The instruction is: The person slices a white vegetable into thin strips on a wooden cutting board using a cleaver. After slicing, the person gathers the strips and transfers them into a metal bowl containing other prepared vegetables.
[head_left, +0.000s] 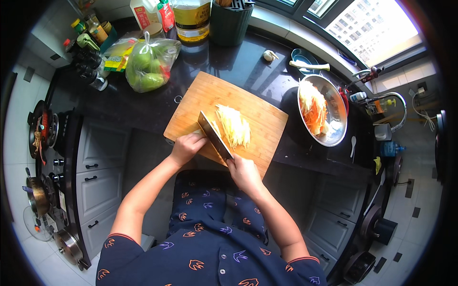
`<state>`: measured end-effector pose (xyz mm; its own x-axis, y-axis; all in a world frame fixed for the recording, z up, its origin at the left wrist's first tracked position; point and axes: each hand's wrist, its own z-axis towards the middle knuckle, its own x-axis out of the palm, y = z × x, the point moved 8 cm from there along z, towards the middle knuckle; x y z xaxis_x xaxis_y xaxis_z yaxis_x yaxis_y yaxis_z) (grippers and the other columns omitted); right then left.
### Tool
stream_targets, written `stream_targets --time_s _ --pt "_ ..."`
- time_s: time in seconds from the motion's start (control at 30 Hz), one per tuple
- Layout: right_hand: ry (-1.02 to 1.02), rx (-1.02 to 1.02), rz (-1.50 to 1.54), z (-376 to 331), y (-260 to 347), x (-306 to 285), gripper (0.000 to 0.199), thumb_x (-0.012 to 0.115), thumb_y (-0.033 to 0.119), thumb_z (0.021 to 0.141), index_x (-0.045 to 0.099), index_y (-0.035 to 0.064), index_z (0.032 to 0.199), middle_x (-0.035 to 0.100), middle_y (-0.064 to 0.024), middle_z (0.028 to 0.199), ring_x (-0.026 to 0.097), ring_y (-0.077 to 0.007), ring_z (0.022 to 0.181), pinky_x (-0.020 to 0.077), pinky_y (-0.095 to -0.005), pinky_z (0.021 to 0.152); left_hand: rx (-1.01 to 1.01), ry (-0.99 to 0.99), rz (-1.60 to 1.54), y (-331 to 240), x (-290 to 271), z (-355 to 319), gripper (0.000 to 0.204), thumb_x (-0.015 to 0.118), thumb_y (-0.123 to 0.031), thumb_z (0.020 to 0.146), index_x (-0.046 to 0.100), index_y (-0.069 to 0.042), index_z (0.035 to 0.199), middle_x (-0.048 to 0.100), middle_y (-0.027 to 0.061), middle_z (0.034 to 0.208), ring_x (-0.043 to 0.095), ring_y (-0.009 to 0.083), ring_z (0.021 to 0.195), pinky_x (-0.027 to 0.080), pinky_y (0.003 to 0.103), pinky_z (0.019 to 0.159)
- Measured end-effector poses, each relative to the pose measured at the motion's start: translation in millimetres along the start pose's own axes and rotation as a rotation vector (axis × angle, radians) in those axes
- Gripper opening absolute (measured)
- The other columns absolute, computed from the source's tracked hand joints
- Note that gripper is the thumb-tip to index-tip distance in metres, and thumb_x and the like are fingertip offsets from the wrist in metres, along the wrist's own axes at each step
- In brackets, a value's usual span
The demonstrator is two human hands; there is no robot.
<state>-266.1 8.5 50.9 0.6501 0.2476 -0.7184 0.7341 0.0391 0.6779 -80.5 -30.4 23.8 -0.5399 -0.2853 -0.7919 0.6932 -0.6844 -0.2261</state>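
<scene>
A wooden cutting board (195, 95) lies at an angle on the dark counter. My right hand (244, 172) grips the handle of a cleaver (214, 136), its broad blade standing on edge over the board. Left of the blade, my left hand (187, 148) is closed with curled fingertips close to the steel. It presses on a pale piece of vegetable that the fingers mostly hide. On the blade's right side lies a heap of thin pale-yellow vegetable strips (234, 127), possibly potato.
To the right, a steel bowl (339, 125) holds orange and pale shreds (314, 107). Behind stand a garlic bulb (270, 56), a blue dish (305, 57), a knife block (231, 24) and a bag of green vegetables (150, 66). A white spoon (353, 146) lies far right.
</scene>
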Motion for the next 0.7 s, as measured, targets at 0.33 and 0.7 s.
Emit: stream_targets --time_s 0.33,0.7 --pt "0.102 0.073 -0.033 -13 8 -13 0.019 0.060 0.019 0.098 0.064 0.0005 0.094 0.066 -0.0278 0.077 0.067 -0.0470 0.078 0.0528 -0.0528 0.070 0.043 0.037 -0.005 -2 0 -11 0.020 0.068 -0.008 0.081 0.077 -0.011 0.098 0.075 0.0018 0.099 0.073 0.0189 0.082 0.060 0.029 0.067" --pt "0.082 0.055 -0.023 -14 5 -5 0.017 0.058 0.019 0.098 0.064 0.0028 0.096 0.067 -0.0273 0.076 0.067 -0.0477 0.077 0.0537 -0.0564 0.071 0.051 0.056 0.000 -1 3 -11 0.021 0.067 -0.008 0.079 0.076 -0.011 0.098 0.074 0.0023 0.099 0.072 0.0192 0.081 0.060 0.030 0.066"
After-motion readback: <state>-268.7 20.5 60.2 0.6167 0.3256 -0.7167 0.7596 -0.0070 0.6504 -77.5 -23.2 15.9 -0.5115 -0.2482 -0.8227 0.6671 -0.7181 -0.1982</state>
